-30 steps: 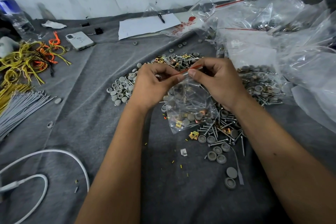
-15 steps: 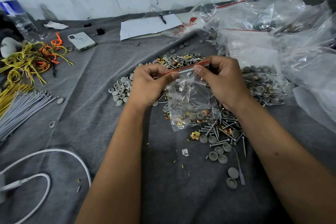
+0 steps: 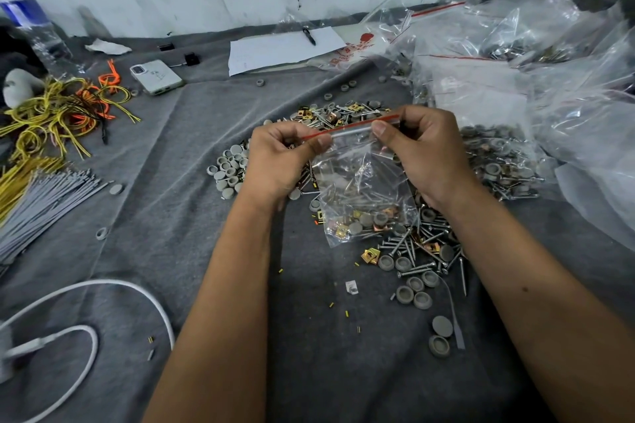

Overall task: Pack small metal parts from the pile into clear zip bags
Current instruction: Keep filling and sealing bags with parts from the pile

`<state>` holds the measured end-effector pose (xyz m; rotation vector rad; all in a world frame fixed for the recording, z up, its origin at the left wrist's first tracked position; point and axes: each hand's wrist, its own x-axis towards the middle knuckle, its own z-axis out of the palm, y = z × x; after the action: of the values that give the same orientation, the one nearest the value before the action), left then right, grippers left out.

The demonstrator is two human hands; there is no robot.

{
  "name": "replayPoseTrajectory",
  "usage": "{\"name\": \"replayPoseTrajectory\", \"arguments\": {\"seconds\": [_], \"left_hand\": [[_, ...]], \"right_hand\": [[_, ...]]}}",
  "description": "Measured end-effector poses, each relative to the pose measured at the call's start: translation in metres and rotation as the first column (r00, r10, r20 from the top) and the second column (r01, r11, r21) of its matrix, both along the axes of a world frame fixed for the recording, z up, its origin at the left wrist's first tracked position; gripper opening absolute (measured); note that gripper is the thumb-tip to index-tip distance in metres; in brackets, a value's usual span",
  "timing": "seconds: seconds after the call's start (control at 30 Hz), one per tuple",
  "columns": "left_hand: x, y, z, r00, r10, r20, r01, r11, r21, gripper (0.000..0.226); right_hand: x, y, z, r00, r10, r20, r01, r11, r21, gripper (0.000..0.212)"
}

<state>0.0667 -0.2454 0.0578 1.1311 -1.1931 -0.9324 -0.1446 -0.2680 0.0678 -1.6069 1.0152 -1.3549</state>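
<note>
A clear zip bag (image 3: pixel 360 196) with a red-lined top hangs in front of me, its bottom filled with screws, grey caps and brass clips. My left hand (image 3: pixel 281 161) pinches the left end of the red zip strip between thumb and fingers. My right hand (image 3: pixel 422 151) pinches the right end of the same strip. Under and behind the bag lies the pile of metal parts (image 3: pixel 422 244): screws, grey caps and gold clips spread on the grey cloth (image 3: pixel 171 216). A cluster of grey caps (image 3: pixel 228 170) sits left of my left hand.
Heaps of clear plastic bags (image 3: pixel 549 79) fill the right side. A white phone (image 3: pixel 156 76), paper sheet with a pen (image 3: pixel 285 48), yellow and orange wire ties (image 3: pixel 58 113), grey strips (image 3: pixel 41 196) and a white cable (image 3: pixel 86 312) lie to the left and back.
Both hands have lifted the bag slightly and moved apart along the red zip strip, which is now stretched out between them.
</note>
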Motion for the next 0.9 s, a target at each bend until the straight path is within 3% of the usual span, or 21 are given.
{"name": "replayPoseTrajectory", "arguments": {"seconds": [0.23, 0.4, 0.53, 0.63, 0.8, 0.9], "left_hand": [[-0.001, 0.004, 0.005, 0.998, -0.002, -0.07, 0.002, 1.0, 0.0, 0.009], [-0.001, 0.002, 0.003, 0.999, 0.016, -0.027, -0.017, 0.999, -0.032, 0.025], [0.0, 0.005, 0.004, 0.997, -0.044, -0.07, 0.042, 0.999, -0.026, 0.005], [-0.006, 0.006, 0.004, 0.998, -0.059, 0.023, 0.059, 0.998, -0.015, 0.003], [-0.014, 0.005, 0.007, 1.0, 0.005, 0.009, -0.005, 0.998, -0.061, 0.021], [-0.015, 0.007, 0.011, 0.999, -0.002, 0.046, 0.007, 0.994, -0.111, 0.016]], "right_hand": [[-0.004, -0.004, -0.002, 0.998, -0.019, 0.053, 0.018, 1.0, 0.012, 0.012], [-0.004, -0.004, -0.002, 0.998, -0.007, 0.063, 0.005, 0.999, 0.035, 0.014], [-0.006, -0.004, 0.0, 0.994, 0.044, 0.098, -0.05, 0.997, 0.052, 0.012], [-0.004, -0.001, 0.001, 0.997, 0.071, 0.041, -0.072, 0.997, 0.025, 0.01], [-0.002, 0.001, 0.003, 0.998, 0.069, 0.017, -0.068, 0.998, -0.006, 0.01], [-0.002, 0.001, 0.003, 0.995, 0.065, 0.077, -0.068, 0.997, 0.036, 0.01]]}}
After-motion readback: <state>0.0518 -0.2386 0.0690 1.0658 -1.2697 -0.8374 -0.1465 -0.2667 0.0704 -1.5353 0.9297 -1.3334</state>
